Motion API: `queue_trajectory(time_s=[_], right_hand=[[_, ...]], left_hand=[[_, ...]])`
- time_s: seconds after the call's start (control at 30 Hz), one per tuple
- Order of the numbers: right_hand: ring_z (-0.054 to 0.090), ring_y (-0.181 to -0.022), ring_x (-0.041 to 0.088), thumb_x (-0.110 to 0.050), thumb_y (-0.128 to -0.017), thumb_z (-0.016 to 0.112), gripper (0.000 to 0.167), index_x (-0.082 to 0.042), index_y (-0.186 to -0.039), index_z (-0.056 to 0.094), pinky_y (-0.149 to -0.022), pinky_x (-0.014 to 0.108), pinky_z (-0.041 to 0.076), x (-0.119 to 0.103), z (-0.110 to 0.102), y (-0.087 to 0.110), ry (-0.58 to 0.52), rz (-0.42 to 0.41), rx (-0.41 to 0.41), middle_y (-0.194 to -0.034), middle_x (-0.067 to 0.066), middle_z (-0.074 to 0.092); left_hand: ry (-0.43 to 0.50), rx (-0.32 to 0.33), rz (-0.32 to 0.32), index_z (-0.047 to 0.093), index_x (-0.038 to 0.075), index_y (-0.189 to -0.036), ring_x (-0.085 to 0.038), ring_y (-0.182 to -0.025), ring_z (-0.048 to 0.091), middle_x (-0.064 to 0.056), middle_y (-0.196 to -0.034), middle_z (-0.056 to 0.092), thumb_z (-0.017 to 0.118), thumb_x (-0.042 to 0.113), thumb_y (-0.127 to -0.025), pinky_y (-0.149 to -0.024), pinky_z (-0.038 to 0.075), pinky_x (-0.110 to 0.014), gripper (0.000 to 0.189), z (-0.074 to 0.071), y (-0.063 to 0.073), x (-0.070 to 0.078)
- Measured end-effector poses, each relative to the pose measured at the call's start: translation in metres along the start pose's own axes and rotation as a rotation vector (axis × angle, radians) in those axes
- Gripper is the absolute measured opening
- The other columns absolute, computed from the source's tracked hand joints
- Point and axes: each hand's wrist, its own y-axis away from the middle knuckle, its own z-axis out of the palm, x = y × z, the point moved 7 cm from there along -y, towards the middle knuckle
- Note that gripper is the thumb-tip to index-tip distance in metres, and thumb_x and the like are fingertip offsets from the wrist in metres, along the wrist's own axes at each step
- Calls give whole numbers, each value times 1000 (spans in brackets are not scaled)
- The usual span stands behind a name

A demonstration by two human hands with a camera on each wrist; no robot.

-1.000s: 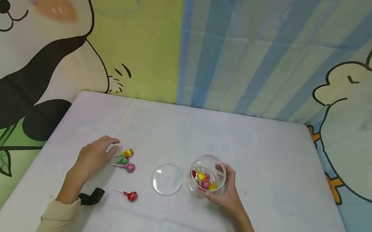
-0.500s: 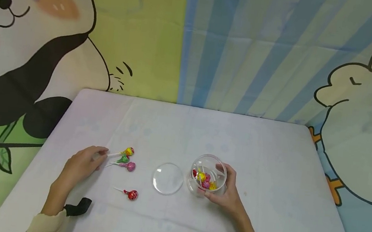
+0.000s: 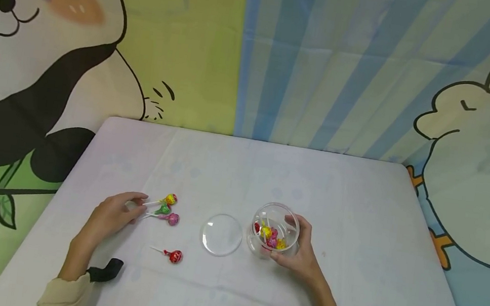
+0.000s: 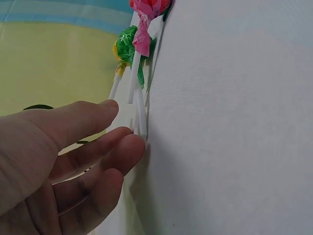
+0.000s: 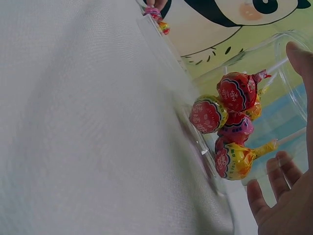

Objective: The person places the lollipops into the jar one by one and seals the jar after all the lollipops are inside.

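Observation:
My left hand (image 3: 115, 212) is at the stick ends of three lollipops lying side by side. These are a yellow lollipop (image 3: 170, 199), a green lollipop (image 3: 163, 209) and a pink lollipop (image 3: 172, 219). In the left wrist view, a gap shows between the thumb and the loosely bent fingers (image 4: 128, 152); the yellow one's stick runs behind the thumb tip. My right hand (image 3: 301, 252) grips a clear round jar (image 3: 276, 209) from its right side. Inside, several wrapped lollipops (image 5: 236, 92) rest heads down; the jar stands on the table.
A clear round lid (image 3: 222, 235) lies flat on the white table (image 3: 242, 173), left of the jar. One red lollipop (image 3: 175, 256) lies apart, nearer the front. Cartoon-printed cloth (image 3: 330, 56) hangs behind and beside the table.
My left hand has drawn back from over the lollipops toward their stick ends, then shifted slightly toward them again. The right hand and the jar stay in place.

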Motion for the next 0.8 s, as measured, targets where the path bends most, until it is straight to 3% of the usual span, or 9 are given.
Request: queue_trajectory(time_s=[0.13, 0.37, 0.57, 0.8], right_hand=[[35, -134, 22, -9, -66, 84, 99, -10, -144, 21, -108, 74, 19, 0, 1, 0, -3, -1, 0, -142, 15, 39], [35, -133, 5, -8, -66, 84, 99, -9, -144, 22, -108, 73, 19, 0, 1, 0, 0, -20, 1, -141, 14, 40], [34, -133, 5, -6, -65, 84, 100, -8, -143, 23, -109, 72, 18, 1, -1, -1, 9, -22, 12, -140, 13, 41], [34, -131, 0, -7, -66, 83, 99, -8, -143, 22, -107, 74, 19, 0, 0, 0, -7, -14, 7, -141, 15, 40]], left_hand=[[9, 0, 1, 61, 11, -127, -12, -61, 55, -5, -94, 68, 65, 26, -93, -62, 39, -27, 37, 3, -4, 1], [50, 17, -7, 67, 12, -116, -14, -61, 53, 1, -64, 63, 65, 26, -93, -61, 36, -29, 27, 3, -5, 2], [154, 126, 27, 69, 12, -110, -11, -59, 55, -4, -73, 68, 68, 24, -91, -56, 40, -23, 22, 2, -7, 2], [402, 237, -5, 69, 11, -109, -10, -56, 60, -14, -87, 72, 67, 38, -91, -49, 45, -23, 33, 5, -10, 4]])
